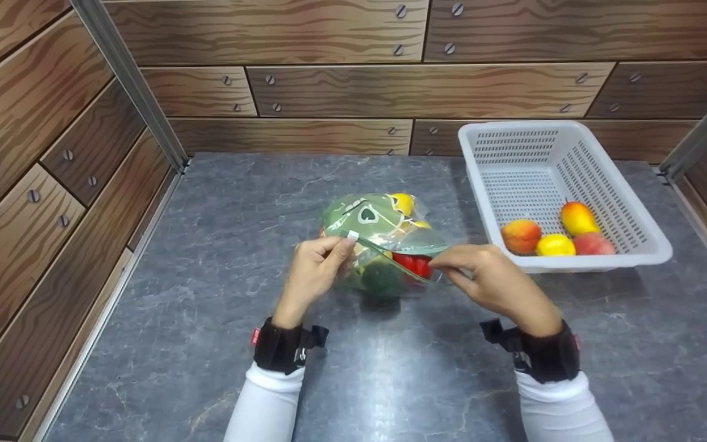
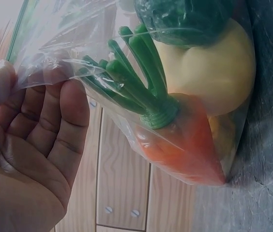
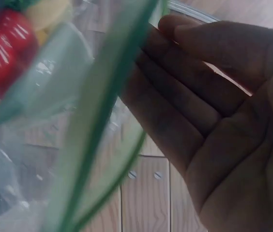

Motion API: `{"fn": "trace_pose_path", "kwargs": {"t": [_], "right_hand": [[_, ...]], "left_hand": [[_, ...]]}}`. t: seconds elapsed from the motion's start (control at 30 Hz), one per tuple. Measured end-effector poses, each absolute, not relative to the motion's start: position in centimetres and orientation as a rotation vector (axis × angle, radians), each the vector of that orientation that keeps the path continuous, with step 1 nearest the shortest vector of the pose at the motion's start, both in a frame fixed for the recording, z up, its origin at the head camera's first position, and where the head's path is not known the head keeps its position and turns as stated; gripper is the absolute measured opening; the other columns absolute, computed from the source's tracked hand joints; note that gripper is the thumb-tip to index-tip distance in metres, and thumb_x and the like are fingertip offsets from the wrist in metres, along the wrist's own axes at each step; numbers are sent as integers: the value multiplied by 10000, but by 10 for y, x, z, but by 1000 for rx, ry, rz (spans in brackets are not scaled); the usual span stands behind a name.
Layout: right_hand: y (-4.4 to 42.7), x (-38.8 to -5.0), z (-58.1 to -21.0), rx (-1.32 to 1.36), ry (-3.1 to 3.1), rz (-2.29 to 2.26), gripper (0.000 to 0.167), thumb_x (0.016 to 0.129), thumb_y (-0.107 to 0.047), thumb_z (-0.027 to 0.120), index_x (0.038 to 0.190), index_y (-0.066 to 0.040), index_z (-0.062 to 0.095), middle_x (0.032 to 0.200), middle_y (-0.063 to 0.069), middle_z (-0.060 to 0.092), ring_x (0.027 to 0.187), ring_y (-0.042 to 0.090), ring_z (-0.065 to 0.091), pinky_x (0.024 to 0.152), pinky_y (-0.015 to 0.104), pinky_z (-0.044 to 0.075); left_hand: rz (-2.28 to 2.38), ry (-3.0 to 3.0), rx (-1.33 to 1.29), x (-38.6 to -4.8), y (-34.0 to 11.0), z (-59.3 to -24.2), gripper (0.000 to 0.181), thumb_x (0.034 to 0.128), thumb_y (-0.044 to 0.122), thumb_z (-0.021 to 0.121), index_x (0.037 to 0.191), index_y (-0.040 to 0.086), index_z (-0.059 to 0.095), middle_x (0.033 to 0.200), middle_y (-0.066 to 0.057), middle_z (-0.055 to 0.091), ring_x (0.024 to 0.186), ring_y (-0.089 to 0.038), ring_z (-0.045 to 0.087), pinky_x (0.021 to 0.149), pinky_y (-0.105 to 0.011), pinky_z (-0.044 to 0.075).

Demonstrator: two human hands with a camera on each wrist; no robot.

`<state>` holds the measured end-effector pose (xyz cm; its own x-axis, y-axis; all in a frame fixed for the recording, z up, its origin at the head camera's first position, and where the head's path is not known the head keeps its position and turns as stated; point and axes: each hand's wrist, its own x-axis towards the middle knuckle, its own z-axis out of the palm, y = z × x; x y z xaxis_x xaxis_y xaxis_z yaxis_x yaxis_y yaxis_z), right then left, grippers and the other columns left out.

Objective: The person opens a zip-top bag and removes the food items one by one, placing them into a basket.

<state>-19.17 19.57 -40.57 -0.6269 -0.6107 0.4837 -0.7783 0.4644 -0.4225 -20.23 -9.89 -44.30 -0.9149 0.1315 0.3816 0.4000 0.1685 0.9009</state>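
A clear zip bag with a green print (image 1: 369, 212) lies on the grey table, filled with toy produce. My left hand (image 1: 316, 270) pinches its top edge beside the white slider (image 1: 353, 235). At the other end of the opening, my right hand (image 1: 494, 285) pinches the edge between thumb and fingers. The green-lined mouth gapes between the hands, with a red item (image 1: 413, 264) showing there. In the left wrist view a carrot (image 2: 180, 140) with green stems and a pale round item (image 2: 214, 67) show through the film. The right wrist view shows a red item (image 3: 8, 53) behind the plastic.
A white perforated basket (image 1: 574, 263) stands at the right, holding a peach-like fruit (image 1: 520, 236), a yellow fruit (image 1: 555, 245), a pear-shaped one (image 1: 578, 217) and a pink-red one (image 1: 594, 244). Wood-patterned panels (image 1: 329, 92) border the table (image 1: 218, 245) at the back and sides.
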Motion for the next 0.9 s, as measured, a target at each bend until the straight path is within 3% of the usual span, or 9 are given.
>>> {"fn": "trace_pose_path", "kwargs": {"t": [0.1,0.37,0.53,0.77,0.9], "right_hand": [[191,-195,-411,1193,-2519,859,247,846,136,743,1027,-24,793,981,78,786,875,269,744,801,462,628],[178,-205,-430,1250,-2568,830,198,853,55,778,1043,1,776,977,126,781,854,299,743,775,451,626],[167,-208,-441,1267,-2626,820,214,871,30,760,1085,24,752,1047,174,766,946,355,737,845,478,613],[154,-210,-454,1214,-2683,830,285,876,32,739,1161,37,726,1145,194,744,1046,371,719,913,471,597],[151,-210,-459,1204,-2709,802,405,864,36,748,1263,40,685,1226,213,715,1090,391,702,939,486,585]], "left_hand": [[-1816,-2233,-519,-202,-99,-443,351,1037,106,635,720,-36,682,641,-159,662,530,-145,580,496,-201,487],[-1784,-2237,-523,-201,-97,-443,369,1037,140,641,700,-4,679,615,-145,643,527,-167,576,496,-192,456],[-1780,-2258,-524,-201,-94,-444,369,1035,155,648,702,1,685,610,-139,648,529,-166,587,491,-191,454],[-1758,-2272,-536,-201,-93,-444,357,1034,147,647,721,-21,684,586,-139,636,529,-368,601,481,-186,429],[-1765,-2270,-560,-200,-92,-444,350,1034,135,644,731,-36,682,590,-140,635,522,-331,594,484,-191,440]]}}
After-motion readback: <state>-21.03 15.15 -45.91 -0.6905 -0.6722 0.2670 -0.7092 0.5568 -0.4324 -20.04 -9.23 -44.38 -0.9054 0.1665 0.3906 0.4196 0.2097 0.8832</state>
